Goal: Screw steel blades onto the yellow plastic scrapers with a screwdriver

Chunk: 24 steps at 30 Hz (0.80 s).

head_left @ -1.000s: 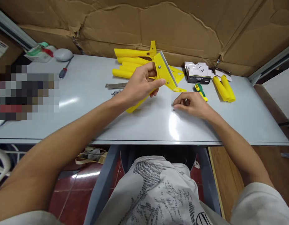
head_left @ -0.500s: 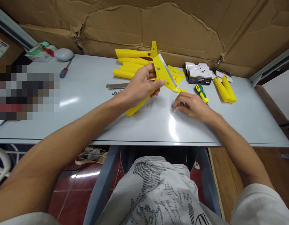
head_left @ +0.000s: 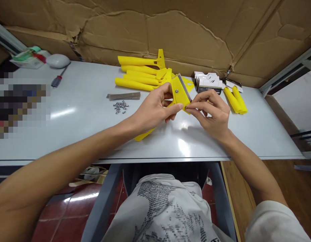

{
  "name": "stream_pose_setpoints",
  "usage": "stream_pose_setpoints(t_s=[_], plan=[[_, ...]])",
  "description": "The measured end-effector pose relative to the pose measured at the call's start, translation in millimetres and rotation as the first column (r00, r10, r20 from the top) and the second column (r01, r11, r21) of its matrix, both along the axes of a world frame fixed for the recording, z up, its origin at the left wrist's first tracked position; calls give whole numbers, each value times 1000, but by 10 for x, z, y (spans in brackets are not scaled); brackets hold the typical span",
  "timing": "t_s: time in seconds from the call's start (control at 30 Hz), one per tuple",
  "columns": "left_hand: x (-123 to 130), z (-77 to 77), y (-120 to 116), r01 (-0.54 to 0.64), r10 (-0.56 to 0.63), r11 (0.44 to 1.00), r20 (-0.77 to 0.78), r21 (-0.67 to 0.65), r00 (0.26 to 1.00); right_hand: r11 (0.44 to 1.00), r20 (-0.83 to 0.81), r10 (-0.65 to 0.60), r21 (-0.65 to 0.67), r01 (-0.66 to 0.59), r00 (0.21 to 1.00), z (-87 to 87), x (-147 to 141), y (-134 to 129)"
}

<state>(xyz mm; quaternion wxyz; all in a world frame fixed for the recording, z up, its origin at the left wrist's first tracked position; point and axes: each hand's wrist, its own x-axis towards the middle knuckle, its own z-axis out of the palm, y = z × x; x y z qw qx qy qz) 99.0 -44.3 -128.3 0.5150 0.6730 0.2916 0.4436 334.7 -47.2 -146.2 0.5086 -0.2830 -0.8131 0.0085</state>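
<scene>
My left hand (head_left: 162, 107) is wrapped round a yellow scraper (head_left: 180, 92), which is raised above the table with a metal blade (head_left: 185, 86) along its upper right edge. One screw head shows on its face. The fingertips of my right hand (head_left: 212, 112) are pinched together at the scraper's lower corner, by a second screw spot; whether they grip a small part there is too small to tell. Behind the scraper lie several yellow handles (head_left: 137, 61). To the left are a stack of metal blades (head_left: 124, 96) and a pile of small screws (head_left: 120, 106).
Black and white boxes (head_left: 208, 83) stand at the back right, beside two yellow handles (head_left: 235, 99). A screwdriver (head_left: 56, 80) and a pale rounded object (head_left: 57, 61) lie far left. Cardboard (head_left: 120, 30) lines the back of the table (head_left: 77, 134).
My right hand has moved up and left to the scraper's lower corner. The scraper has turned and come slightly lower in my left hand. The view has shifted a little.
</scene>
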Motion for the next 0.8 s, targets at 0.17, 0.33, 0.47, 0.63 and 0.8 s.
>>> stream_pose_setpoints(t_s=[0.17, 0.33, 0.47, 0.63, 0.8], plan=[[-5, 20, -6, 3, -3, 1000, -12, 0, 1000, 996, -44, -23, 89, 27, 999, -25, -22, -4], [15, 53, -33, -14, 14, 998, -5, 57, 1000, 993, -55, -102, 56, 105, 993, -23, -54, -34], [23, 63, -42, -25, 27, 995, -19, 97, 999, 999, -134, -31, 7, 32, 990, 20, -75, -86], [21, 47, -58, -47, 50, 992, -22, 120, 999, 989, -166, -81, -133, 59, 983, 35, -103, -129], [31, 56, -89, -84, 86, 989, -17, 121, 996, 986, -222, -30, -169, -8, 975, 5, -146, -135]])
